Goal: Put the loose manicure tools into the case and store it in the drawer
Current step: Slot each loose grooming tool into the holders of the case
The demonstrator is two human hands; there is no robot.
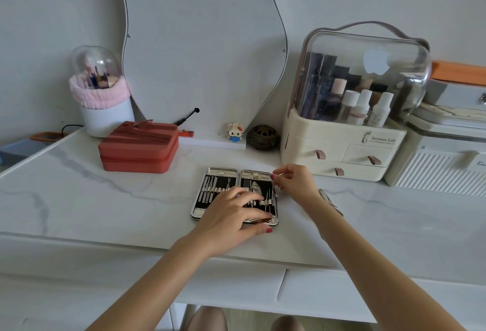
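The manicure case [210,173] lies open and flat on the marble tabletop [105,199], with metal tools in its loops on both halves. My left hand [231,215] lies flat across the case's middle and right half, fingers straight and thumb at the near rim. My right hand [292,181] is at the case's far right corner, its fingers curled onto the rim. A loose metal tool [330,200] lies on the tabletop to the right, partly hidden behind my right forearm. Below the table's front edge, the drawer fronts [342,291] are closed.
A red zipped box [139,149] sits to the left at the back, with a brush holder [102,94] behind it. A cream cosmetics organiser [342,146] stands just behind my right hand. A wavy mirror [205,54] leans on the wall, and white boxes [441,162] stand at the far right.
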